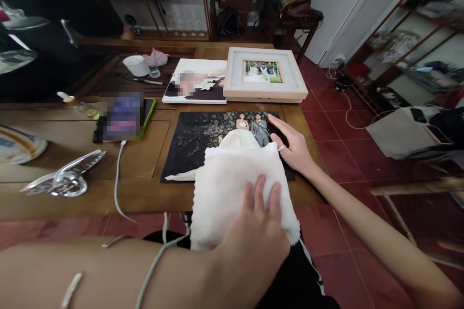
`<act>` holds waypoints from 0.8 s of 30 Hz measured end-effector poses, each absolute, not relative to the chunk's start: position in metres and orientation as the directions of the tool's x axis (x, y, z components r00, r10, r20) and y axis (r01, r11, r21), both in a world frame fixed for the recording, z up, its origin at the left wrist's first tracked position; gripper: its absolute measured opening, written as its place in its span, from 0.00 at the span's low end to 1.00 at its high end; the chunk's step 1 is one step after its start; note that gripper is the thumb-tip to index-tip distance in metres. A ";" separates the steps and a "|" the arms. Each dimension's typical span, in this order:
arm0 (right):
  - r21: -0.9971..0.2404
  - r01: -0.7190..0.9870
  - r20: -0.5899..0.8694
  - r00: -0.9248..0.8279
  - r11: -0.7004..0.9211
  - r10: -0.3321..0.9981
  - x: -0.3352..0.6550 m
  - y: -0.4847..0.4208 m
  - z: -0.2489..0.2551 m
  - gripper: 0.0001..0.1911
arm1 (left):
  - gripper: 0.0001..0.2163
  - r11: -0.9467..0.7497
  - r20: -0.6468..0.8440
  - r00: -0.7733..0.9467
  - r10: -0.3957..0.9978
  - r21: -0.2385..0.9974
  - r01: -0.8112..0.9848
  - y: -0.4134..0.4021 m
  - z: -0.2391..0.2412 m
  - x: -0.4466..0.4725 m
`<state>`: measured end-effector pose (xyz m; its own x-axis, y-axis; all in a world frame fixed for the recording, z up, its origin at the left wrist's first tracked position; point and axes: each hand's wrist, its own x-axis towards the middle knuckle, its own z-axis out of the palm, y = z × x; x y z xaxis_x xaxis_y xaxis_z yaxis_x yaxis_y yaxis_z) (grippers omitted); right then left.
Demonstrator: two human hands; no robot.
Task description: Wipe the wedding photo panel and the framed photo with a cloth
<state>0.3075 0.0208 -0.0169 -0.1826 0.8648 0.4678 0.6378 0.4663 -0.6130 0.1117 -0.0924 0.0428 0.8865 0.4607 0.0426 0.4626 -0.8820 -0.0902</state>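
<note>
A large dark wedding photo print (203, 137) lies flat on the wooden table (145, 188) in front of me. A white fluffy cloth (232, 183) covers its near right part and hangs over the table's front edge. My left hand (259, 224) lies on the cloth with fingers stretched out flat, pressing it down. My right hand (292, 147) rests flat and open on the print's right edge, a ring on one finger, steadying it.
A pale framed photo (264, 75) and an unframed print (197, 82) lie further back. A phone (123, 116) with a white cable, a silver ornament (65, 178), a plate (16, 145) and a white cup (137, 65) sit at the left. Red tiled floor at right.
</note>
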 end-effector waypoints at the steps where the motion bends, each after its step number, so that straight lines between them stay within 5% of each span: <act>1: -0.599 0.649 0.471 -0.190 0.470 0.862 0.307 0.021 -0.017 0.22 | 0.12 -0.881 0.031 0.884 0.467 -0.064 0.468 -0.087 0.045 0.106; 7: -0.572 0.690 0.450 -0.187 0.443 0.873 0.308 0.022 -0.020 0.20 | 0.16 -0.763 0.061 0.760 0.647 0.020 0.647 0.021 0.043 0.102; 14: -0.559 0.698 0.445 -0.202 0.447 0.872 0.308 0.023 -0.021 0.19 | 0.14 -0.871 0.237 0.860 0.452 0.328 0.367 0.108 0.038 0.132; 18: -0.564 0.696 0.439 -0.203 0.444 0.875 0.308 0.024 -0.020 0.19 | 0.14 -0.884 0.177 0.888 0.425 0.289 0.366 0.108 0.045 0.149; 24: -0.575 0.685 0.424 -0.219 0.448 0.879 0.309 0.023 -0.019 0.21 | 0.15 -0.837 0.001 0.839 0.544 0.074 0.543 0.105 0.060 0.124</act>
